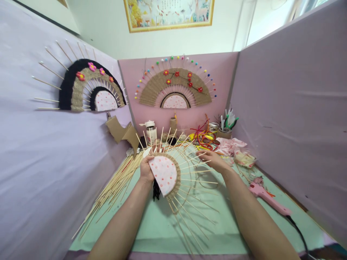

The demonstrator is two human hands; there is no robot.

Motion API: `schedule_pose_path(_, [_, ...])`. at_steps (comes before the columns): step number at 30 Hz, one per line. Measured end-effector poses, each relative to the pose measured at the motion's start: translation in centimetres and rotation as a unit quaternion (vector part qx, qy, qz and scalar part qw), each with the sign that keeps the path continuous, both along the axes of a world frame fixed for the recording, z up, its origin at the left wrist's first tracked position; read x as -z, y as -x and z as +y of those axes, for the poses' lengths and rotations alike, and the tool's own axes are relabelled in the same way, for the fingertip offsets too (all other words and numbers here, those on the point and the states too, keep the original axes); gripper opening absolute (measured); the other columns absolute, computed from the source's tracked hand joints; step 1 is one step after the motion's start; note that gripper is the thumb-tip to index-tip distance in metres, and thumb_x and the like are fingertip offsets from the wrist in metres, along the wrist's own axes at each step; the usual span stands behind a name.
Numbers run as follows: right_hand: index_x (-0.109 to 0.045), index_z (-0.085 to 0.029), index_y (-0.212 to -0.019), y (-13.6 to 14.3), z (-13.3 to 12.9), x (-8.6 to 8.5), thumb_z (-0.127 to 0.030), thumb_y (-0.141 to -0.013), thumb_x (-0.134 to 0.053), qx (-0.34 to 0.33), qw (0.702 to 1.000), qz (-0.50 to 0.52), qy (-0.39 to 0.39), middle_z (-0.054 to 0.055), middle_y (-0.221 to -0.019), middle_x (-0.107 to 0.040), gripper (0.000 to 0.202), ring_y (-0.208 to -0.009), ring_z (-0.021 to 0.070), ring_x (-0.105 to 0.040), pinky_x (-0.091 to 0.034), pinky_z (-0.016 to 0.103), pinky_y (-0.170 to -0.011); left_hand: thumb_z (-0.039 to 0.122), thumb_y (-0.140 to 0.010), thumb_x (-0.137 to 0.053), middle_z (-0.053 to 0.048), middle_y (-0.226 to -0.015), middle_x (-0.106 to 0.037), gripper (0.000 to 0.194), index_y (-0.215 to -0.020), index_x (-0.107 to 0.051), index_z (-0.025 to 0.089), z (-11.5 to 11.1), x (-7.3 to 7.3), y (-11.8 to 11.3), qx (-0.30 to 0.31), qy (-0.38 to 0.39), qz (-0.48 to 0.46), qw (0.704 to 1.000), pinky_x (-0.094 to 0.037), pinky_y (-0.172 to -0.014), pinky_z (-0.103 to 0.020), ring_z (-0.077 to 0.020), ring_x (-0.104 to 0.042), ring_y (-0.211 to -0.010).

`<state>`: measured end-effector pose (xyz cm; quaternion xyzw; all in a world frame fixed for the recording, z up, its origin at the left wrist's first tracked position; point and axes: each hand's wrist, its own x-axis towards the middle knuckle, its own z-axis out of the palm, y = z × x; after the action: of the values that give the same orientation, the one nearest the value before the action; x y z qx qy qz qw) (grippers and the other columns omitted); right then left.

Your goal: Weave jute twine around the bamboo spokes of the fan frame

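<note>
My left hand (148, 169) grips a half-round fan at its straight edge. The fan has a white centre with pink dots (163, 175), a band of woven twine (177, 173) around the curve, and thin wooden sticks (199, 181) spreading outward. A black tassel (156, 190) hangs below the left hand. Out by the stick tips on the right, my right hand (213, 160) has its fingers pinched together on what looks like thin twine. Loose loops of the twine (208, 186) trail across the sticks and below the hand.
Loose sticks (116, 180) lie along the left. A pink glue gun (271, 198) with a black cord rests at right. Behind are a white bottle (151, 131), pipe cleaners (202, 139), dotted cloth (230, 145) and a tool pot (224, 133). Finished fans (176, 85) hang on the partitions.
</note>
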<state>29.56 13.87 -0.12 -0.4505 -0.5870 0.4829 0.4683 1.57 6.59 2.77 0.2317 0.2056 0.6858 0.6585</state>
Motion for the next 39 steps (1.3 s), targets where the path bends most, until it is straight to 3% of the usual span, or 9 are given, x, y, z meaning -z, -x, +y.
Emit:
schedule_pose_path(2, [-0.067, -0.021, -0.083, -0.4, 0.8, 0.1, -0.051, -0.066, -0.07, 0.116, 0.992, 0.024, -0.049, 0.007, -0.088, -0.066, 0.035, -0.083, 0.0219, -0.056, -0.043, 0.035, -0.072, 0.008, -0.062, -0.049, -0.01, -0.082, -0.075, 0.062, -0.123, -0.06, 0.009, -0.2, 0.0, -0.3, 0.006, 0.017, 0.013, 1.0, -0.054, -0.078, -0.042, -0.0259, -0.071, -0.071])
schedule_pose_path(6, [-0.063, -0.022, -0.091, -0.3, 0.7, -0.9, -0.052, -0.076, -0.061, 0.211, 0.968, 0.04, -0.131, 0.008, -0.098, -0.063, 0.034, -0.093, 0.0239, -0.053, -0.04, 0.037, -0.084, 0.005, -0.062, -0.049, -0.008, -0.102, -0.074, 0.071, -0.133, -0.053, 0.016, -0.6, -0.2, -1.2, 0.001, 0.003, 0.012, 1.0, -0.054, -0.079, -0.041, -0.0249, -0.071, -0.077])
schedule_pose_path(8, [-0.065, -0.021, -0.09, 0.8, -0.3, -2.1, -0.05, -0.079, -0.061, 0.198, 0.961, 0.007, -0.192, 0.009, -0.097, -0.063, 0.031, -0.09, 0.0234, -0.054, -0.04, 0.037, -0.084, 0.005, -0.063, -0.049, -0.007, -0.108, -0.073, 0.074, -0.136, -0.05, 0.02, -0.7, -0.2, -1.4, 0.002, 0.0, 0.016, 1.0, -0.054, -0.079, -0.042, -0.0251, -0.071, -0.08])
schedule_pose_path(13, [-0.072, -0.023, -0.089, 5.9, -1.9, -5.6, -0.05, -0.081, -0.062, 0.084, 0.922, -0.184, -0.33, 0.009, -0.092, -0.059, 0.03, -0.095, 0.0249, -0.051, -0.038, 0.04, -0.088, 0.003, -0.062, -0.049, -0.009, -0.113, -0.071, 0.073, -0.134, -0.052, 0.017, -0.7, -0.3, -1.7, 0.004, -0.004, 0.015, 1.0, -0.053, -0.082, -0.041, -0.0266, -0.071, -0.088])
schedule_pose_path(18, [-0.075, -0.022, -0.091, 10.4, -1.6, -7.1, -0.055, -0.085, -0.056, 0.082, 0.87, -0.375, -0.309, 0.011, -0.095, -0.055, 0.038, -0.099, 0.0273, -0.046, -0.036, 0.038, -0.083, 0.004, -0.062, -0.051, -0.007, -0.105, -0.073, 0.063, -0.123, -0.058, 0.017, -0.8, -0.2, -2.0, 0.003, -0.01, 0.006, 1.0, -0.052, -0.087, -0.041, -0.0267, -0.069, -0.095])
schedule_pose_path(21, [-0.076, -0.023, -0.087, 11.6, -1.4, -7.2, -0.055, -0.087, -0.053, 0.074, 0.86, -0.425, -0.272, 0.011, -0.096, -0.056, 0.039, -0.1, 0.0275, -0.046, -0.035, 0.035, -0.078, 0.004, -0.061, -0.052, -0.006, -0.102, -0.073, 0.058, -0.117, -0.06, 0.015, -0.9, -0.3, -2.1, 0.005, -0.013, 0.001, 1.0, -0.051, -0.09, -0.041, -0.0262, -0.07, -0.094])
schedule_pose_path(30, [-0.072, -0.02, -0.074, 11.4, -1.3, -5.9, -0.032, -0.087, -0.059, 0.106, 0.882, -0.33, -0.319, 0.005, -0.084, -0.062, 0.022, -0.085, 0.0197, -0.053, -0.035, 0.031, -0.076, 0.004, -0.061, -0.051, -0.009, -0.103, -0.073, 0.061, -0.121, -0.059, 0.014, -0.9, -0.3, -2.0, 0.024, -0.014, 0.011, 1.0, -0.052, -0.087, -0.043, -0.0274, -0.071, -0.09])
schedule_pose_path(35, [-0.067, -0.02, -0.068, 10.4, -2.1, -5.2, -0.029, -0.086, -0.058, 0.133, 0.888, -0.259, -0.356, 0.005, -0.077, -0.058, 0.022, -0.081, 0.0201, -0.052, -0.038, 0.032, -0.076, 0.004, -0.062, -0.051, -0.009, -0.11, -0.072, 0.066, -0.126, -0.057, 0.017, -0.9, -0.2, -2.2, 0.034, -0.028, 0.005, 0.999, -0.052, -0.09, -0.042, -0.0268, -0.069, -0.098])
schedule_pose_path(39, [-0.062, -0.02, -0.066, 9.7, -2.7, -4.9, -0.031, -0.086, -0.056, 0.133, 0.91, -0.166, -0.355, 0.003, -0.074, -0.055, 0.023, -0.076, 0.0187, -0.051, -0.039, 0.032, -0.073, 0.003, -0.062, -0.051, -0.009, -0.114, -0.07, 0.068, -0.128, -0.055, 0.018, -1.1, -0.3, -2.5, 0.04, -0.024, 0.004, 0.999, -0.052, -0.09, -0.043, -0.0271, -0.069, -0.098])
